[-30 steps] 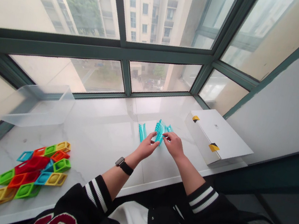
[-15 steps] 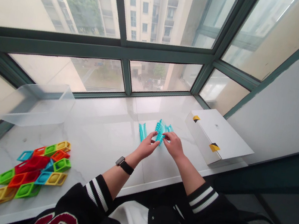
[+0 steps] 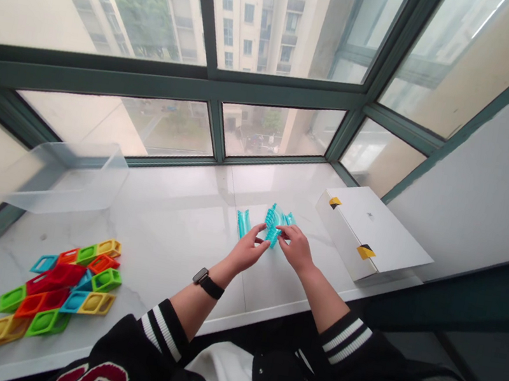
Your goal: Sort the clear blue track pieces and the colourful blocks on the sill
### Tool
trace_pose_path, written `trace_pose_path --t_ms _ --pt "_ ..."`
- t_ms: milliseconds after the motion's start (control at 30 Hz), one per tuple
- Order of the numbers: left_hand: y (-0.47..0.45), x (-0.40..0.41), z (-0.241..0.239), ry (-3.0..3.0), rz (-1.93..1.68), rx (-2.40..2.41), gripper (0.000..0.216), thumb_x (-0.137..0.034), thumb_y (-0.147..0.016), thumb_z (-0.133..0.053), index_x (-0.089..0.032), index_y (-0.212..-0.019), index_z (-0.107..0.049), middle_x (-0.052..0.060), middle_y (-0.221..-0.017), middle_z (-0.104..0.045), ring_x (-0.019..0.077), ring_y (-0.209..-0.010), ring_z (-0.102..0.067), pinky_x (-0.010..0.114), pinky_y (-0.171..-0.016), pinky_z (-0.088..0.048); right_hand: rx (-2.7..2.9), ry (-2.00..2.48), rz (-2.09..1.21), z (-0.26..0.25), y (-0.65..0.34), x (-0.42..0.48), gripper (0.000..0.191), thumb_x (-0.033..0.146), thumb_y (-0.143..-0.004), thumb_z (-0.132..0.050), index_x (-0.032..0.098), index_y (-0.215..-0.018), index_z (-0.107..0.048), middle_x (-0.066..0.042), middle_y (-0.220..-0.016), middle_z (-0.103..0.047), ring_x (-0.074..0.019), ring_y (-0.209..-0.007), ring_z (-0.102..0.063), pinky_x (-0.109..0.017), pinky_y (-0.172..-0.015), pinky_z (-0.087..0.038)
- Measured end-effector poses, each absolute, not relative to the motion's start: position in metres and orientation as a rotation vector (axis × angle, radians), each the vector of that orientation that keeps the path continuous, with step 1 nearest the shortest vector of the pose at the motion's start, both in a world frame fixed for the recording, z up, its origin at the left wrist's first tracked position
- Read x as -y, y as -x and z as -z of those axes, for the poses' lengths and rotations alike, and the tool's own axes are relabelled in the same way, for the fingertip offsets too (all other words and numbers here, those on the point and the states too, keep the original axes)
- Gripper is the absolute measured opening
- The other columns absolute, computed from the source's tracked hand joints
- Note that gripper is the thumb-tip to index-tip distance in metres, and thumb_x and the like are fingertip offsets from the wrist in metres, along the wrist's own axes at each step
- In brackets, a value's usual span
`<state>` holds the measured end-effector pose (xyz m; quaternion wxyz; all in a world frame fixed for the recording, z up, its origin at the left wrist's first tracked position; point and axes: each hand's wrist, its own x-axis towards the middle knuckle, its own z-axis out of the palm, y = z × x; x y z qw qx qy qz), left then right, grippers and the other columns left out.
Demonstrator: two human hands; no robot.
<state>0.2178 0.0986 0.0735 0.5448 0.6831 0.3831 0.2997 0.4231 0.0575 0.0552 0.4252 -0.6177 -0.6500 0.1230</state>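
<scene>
Both my hands meet over a cluster of teal ribbed plastic track pieces [image 3: 273, 222] on the white marble sill. My left hand [image 3: 248, 251], with a black watch on its wrist, pinches one curved teal piece from the left. From the right, my right hand [image 3: 294, 246] pinches the same curved teal piece with fingers pressed together. A straight teal piece [image 3: 242, 222] lies just left of my hands, untouched.
A white cardboard box [image 3: 371, 233] with yellow-black tape lies to the right near the wall. A clear plastic bin [image 3: 66, 177] stands at the back left. A flat patch of coloured square tiles [image 3: 55, 293] lies at the front left. Windows run behind the sill [image 3: 171, 229].
Almost nothing has moved; my hands stay on the teal pieces, with the left wrist drawn slightly lower and leftward.
</scene>
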Motion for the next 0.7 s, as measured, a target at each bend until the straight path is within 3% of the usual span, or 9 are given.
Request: trace_pose_path --t_ms 133,267,433,600,700 --pt "-0.184 -0.093 -0.086 -1.596 -0.749 -0.862 0.057 -0.045 -0.094 -0.066 -0.025 -0.147 -0.055 0.015 -0.152 -0.057 0.0204 -0.098 -0.069 0.035 -0.076 -0.063 1.647 1.566 -0.295 -0.059 -0.425 -0.053 0.039 0.023 -0.095 -0.058 0.029 -0.132 -0.068 -0.007 -0.108 -0.068 -0.0221 -0.089 -0.071 -0.041 -0.088 -0.062" --pt "-0.121 -0.079 -0.086 -1.587 -0.758 -0.925 0.048 -0.049 -0.096 -0.061 -0.024 -0.137 -0.064 0.010 -0.115 -0.073 0.0174 -0.082 -0.067 0.029 -0.063 -0.057 1.578 1.569 -0.203 -0.057 -0.425 -0.034 0.045 0.029 -0.095 -0.059 0.027 -0.141 -0.060 -0.007 -0.102 -0.067 -0.0223 -0.083 -0.068 -0.040 -0.082 -0.062" --pt "-0.021 -0.051 -0.068 -1.500 -0.871 -1.250 0.044 -0.050 -0.086 -0.072 -0.022 -0.120 -0.072 0.001 -0.086 -0.069 0.0167 -0.075 -0.065 0.031 -0.070 -0.058 1.541 1.541 -0.175 -0.026 -0.416 0.020 0.018 0.034 -0.099 -0.055 0.027 -0.107 -0.069 -0.004 -0.084 -0.067 -0.0230 -0.071 -0.064 -0.042 -0.076 -0.059" --pt "0.076 -0.025 -0.072 -1.482 -1.067 -1.677 0.046 -0.059 -0.083 -0.071 -0.022 -0.110 -0.074 0.002 -0.086 -0.073 0.0215 -0.080 -0.070 0.038 -0.081 -0.060 1.652 1.570 -0.382 0.015 -0.409 0.059 0.016 0.038 -0.098 -0.056 0.030 -0.101 -0.071 -0.006 -0.087 -0.073 -0.0281 -0.074 -0.070 -0.047 -0.074 -0.060" --pt "0.127 -0.017 -0.077 -1.620 -1.167 -1.987 0.040 -0.054 -0.089 -0.065 -0.022 -0.113 -0.073 0.006 -0.101 -0.075 0.0269 -0.096 -0.070 0.045 -0.097 -0.057 1.659 1.590 -0.380 0.024 -0.408 0.060 0.018 0.040 -0.098 -0.056 0.031 -0.102 -0.072 -0.008 -0.093 -0.076 -0.0307 -0.080 -0.073 -0.050 -0.078 -0.061"
